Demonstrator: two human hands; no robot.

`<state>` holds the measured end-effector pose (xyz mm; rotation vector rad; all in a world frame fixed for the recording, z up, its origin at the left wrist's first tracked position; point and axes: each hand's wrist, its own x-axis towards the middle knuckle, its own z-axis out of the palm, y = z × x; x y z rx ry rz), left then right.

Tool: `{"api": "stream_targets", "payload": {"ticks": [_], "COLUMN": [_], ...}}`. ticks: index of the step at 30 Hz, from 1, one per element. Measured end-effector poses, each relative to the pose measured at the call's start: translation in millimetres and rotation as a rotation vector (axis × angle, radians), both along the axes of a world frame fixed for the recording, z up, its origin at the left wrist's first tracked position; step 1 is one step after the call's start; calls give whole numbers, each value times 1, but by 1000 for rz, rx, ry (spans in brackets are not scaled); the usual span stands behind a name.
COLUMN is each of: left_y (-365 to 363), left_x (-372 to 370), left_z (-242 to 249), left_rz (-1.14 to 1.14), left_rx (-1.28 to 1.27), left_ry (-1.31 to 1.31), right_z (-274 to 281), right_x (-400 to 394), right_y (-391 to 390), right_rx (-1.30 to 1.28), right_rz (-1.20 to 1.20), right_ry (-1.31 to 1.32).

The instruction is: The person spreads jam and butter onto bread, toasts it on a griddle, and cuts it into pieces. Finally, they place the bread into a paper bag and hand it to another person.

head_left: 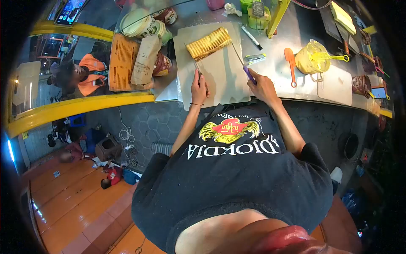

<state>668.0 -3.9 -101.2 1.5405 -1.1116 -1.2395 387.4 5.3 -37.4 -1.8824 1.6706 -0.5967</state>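
Note:
A grilled toast loaf [208, 44] with dark ridge marks sits over a sheet of brown paper [224, 91] on the metal counter. My left hand [199, 89] is closed around the dark handle of a thin metal blade, which reaches the loaf's near left end. My right hand [263, 88] grips a purple-handled knife [248, 74]; its narrow blade runs up to the loaf's right end. The loaf lies between the two blades, slightly tilted in view, and neither hand touches it directly.
Right of the paper lie a black marker [252, 38], a stapler [256, 57] and an orange spatula [290, 67]. Beyond them stand a tub of yellow spread [312, 58] and a white cutting board [335, 87]. Tubs [141, 24] and a menu board [122, 61] stand left. A person [86, 72] sits beyond.

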Motion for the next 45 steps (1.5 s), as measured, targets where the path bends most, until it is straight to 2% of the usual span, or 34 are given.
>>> {"api": "stream_targets", "payload": {"ticks": [4, 5, 6, 7, 9, 11, 12, 14, 16, 17, 18, 19, 20, 23, 26, 28, 32, 35, 37, 38, 39, 42, 44, 45], "left_y": [-13, -17, -20, -24, -38, -32, -40, -56, -81, -97, -116, -125, -133, -162, -190, -192, -188, -181, -193, -206, -214, -219, -214, -217], "left_x": [31, 42, 56, 72, 112, 113, 115, 117, 91, 70, 55, 28, 8, -40, -56, -67, -71, -71, -80, -81, -86, -94, -96, -99], "left_z": [20, 27, 35, 40, 31, 99, 116, 142, 171, 181, 184, 190, 190, 173, 153, 148, 149, 158, 127, 93, 72, 81, 82, 81], "left_rz": [-84, -96, -153, -210, -216, -183, -199, -73, 72, -35, -171, -162, -235, -251, -363, -272, -234, -246, -212, -210, -238, -229, -219, -231], "left_rx": [107, 107, 39, -33, -636, -406, -409, -620, -384, -505, -499, -471, -573, -712, -798, -787, -797, -824, -797, -744, -845, -736, -700, -698], "left_ry": [-121, -117, -239, -359, -930, -907, -903, -601, 201, 584, 762, 744, 554, 438, 576, 494, 483, 519, 431, 319, 276, 288, 286, 291], "right_z": [4, 5, 5, 4, 6, 9, 4, 12, 9, 4, 11, 21, 19, 19, 23, 30, 26, 23, 21, 17, 11, 14, 7, 1], "right_x": [22, 25, 30, 36, 45, 54, 57, 56, 54, 50, 45, 38, 30, 14, 8, 10, 13, 15, 20, 23, 26, 43, 59, 64], "right_y": [19, 21, 26, 31, 32, 35, 36, 36, 37, 40, 43, 47, 54, 83, 104, 115, 116, 103, 90, 83, 73, 27, -12, -30], "right_rx": [39, 53, 57, 57, 50, 80, 84, 124, 144, 130, 118, 194, 188, 216, 224, 211, 231, 164, 137, 140, 112, 53, -137, -137], "right_rz": [-23, -33, -45, -78, -127, -145, -159, -193, -226, -243, -234, -217, -228, -232, -237, -241, -244, -195, -173, -167, -165, -178, -164, -176], "right_ry": [-9, -8, -4, 8, 25, 1, -24, -40, -74, -90, -133, -112, -158, -163, -139, -165, -168, -141, -150, -155, -167, -159, -62, -61]}}
